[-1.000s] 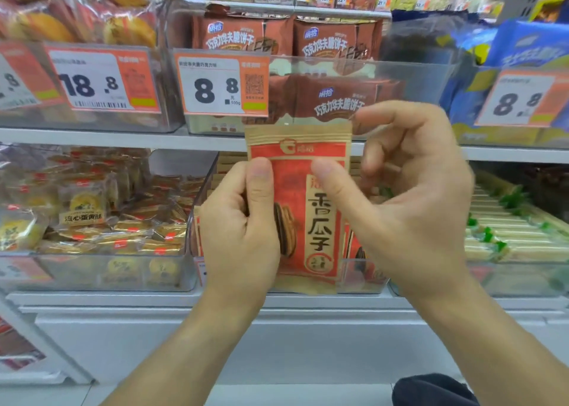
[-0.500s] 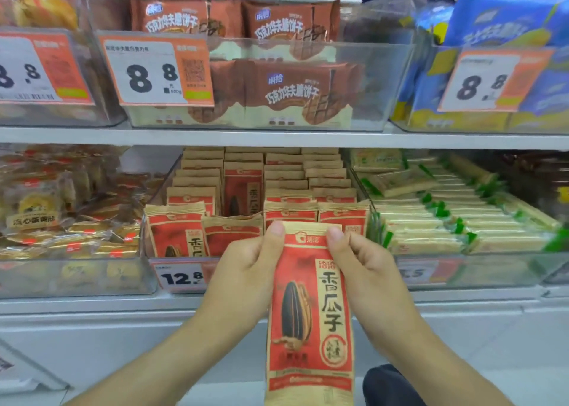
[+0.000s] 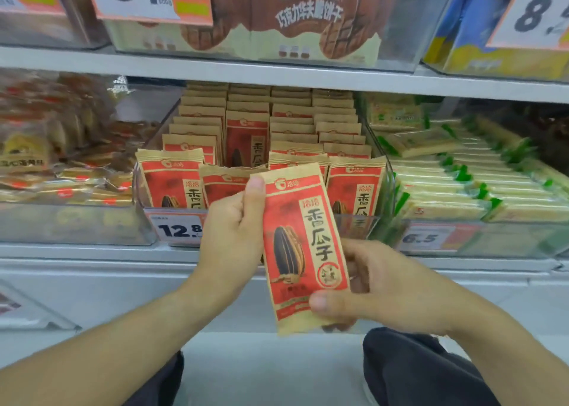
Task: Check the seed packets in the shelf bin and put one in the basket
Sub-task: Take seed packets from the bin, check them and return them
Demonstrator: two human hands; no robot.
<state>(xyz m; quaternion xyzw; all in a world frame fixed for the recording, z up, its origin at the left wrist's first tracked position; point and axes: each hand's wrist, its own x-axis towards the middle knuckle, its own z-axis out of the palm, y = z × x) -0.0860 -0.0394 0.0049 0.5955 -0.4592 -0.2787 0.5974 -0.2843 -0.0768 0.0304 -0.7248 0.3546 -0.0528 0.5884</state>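
Both hands grip one seed packet [image 3: 303, 245] (tilted): left hand [image 3: 234, 230] pinching top, right hand [image 3: 378, 285] pinching bottom.

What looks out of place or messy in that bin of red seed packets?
The front row is uneven: one packet sits lower than its neighbours, its top edge crumpled, and behind it there is a gap in the row that exposes the full face of a packet further back. The held packet is tilted, but looks undamaged.

Both forearms are bare with no sleeves showing, and the legs [image 3: 425, 371] wear dark trousers.
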